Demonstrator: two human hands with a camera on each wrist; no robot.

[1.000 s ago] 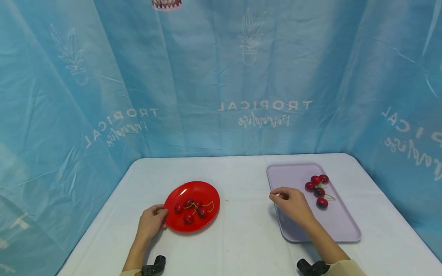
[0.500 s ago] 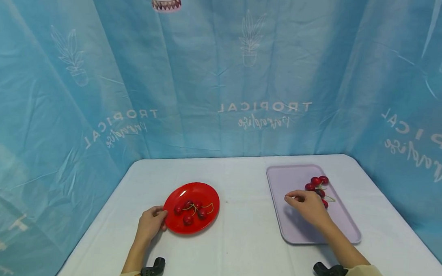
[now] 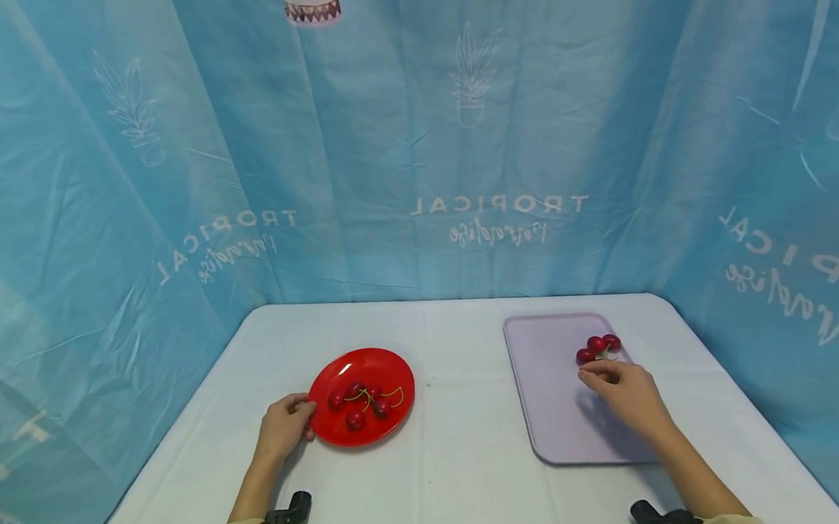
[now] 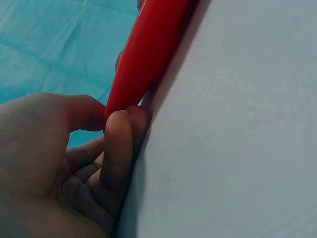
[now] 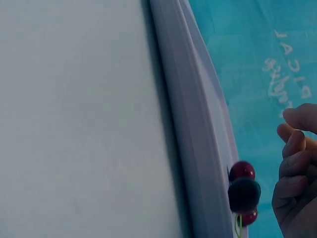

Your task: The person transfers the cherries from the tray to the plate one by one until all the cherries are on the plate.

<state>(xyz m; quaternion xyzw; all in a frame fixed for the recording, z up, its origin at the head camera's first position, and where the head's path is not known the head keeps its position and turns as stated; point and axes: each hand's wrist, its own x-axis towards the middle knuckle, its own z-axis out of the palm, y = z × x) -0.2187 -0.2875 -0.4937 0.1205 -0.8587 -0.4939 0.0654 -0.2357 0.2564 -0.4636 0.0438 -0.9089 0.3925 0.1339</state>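
Item 1, left hand: out from the near edge of the table, on its left half. I read it as a pinch: fingers bent, one digit on the upper side of the rim and fingertips beneath, gripping the red plate. Forearm slopes up from the near edge, leaning slightly right.

Item 2, red plate: left half of the table, between the left edge and the middle. Holds five cherries in the plate, some with green stems.

Item 3, right hand: over the lilac tray, back of the hand upward, forearm slanting in from the table's near right side. Fingers loosely bent, thumb and index tips close together; I see nothing in its hold. My right wrist view shows it raised and apart from the fruit.

Item 4, lilac tray: right half of the table, its far end just inside the far edge. Three cherries in the tray show beyond my right fingertips, near the table's far right corner; the hand may cover others.

Item 5, blue curtain: behind the far edge and along both sides, pale mirrored lettering.
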